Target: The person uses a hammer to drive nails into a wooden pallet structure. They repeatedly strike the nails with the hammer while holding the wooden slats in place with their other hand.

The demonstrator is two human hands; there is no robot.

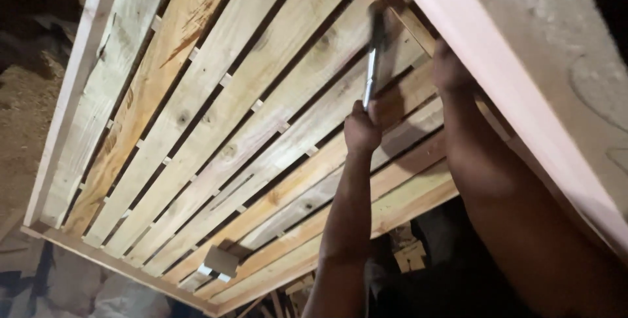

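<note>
Big slatted wooden frame [216,128] fills most of the view, tilted, its pale planks running from near-left up to far-right w/ dark gaps betw. them and small spacer blocks [256,105] set in the gaps. It's an open frame, nothing lying in it. Left hand [362,128] is closed in a fist round the handle of a hammer [373,63]; metal shaft points up, and the head is blurred, right at a plank near the frame's far-right corner. Right hand [450,69] is up against the frame's right-side rail [517,102], just right of the hammer; fingers are tucked behind the rail edge, so can't tell if it's gripping or just pressing. Both forearms come up from the near-right. A small loose wood block [221,260] sits at the frame's near edge, well apart from both hands. Dark ground & sawdust-like dirt [26,95] lie on the left; pale sacks [124,295] sit below the frame at near-left. Grey concrete surface [575,43] at far right.
</note>
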